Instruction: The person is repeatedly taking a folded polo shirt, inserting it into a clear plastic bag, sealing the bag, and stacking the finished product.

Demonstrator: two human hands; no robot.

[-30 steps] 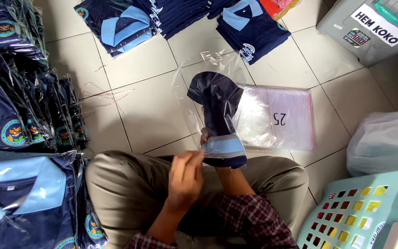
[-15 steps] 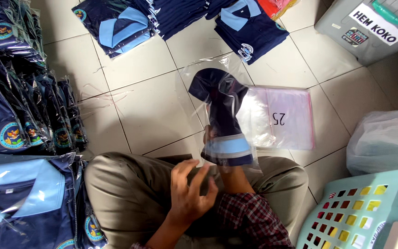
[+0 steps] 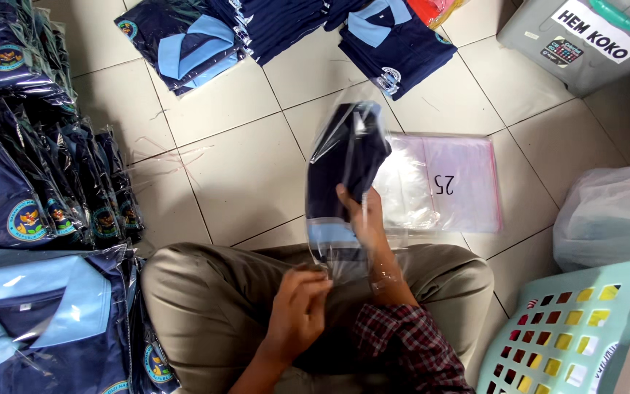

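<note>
My right hand (image 3: 362, 215) gripped the folded navy shirt (image 3: 348, 157) inside its clear bag (image 3: 329, 248), frame center. My left hand (image 3: 297, 310) pinched the bag's lower edge.

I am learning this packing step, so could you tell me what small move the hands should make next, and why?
Probably draw the clear bag fully down over the folded navy shirt. The right hand grips the shirt inside the plastic, and the left hand pinches the bag's open edge near the light blue collar, which sits close to the opening.
</note>
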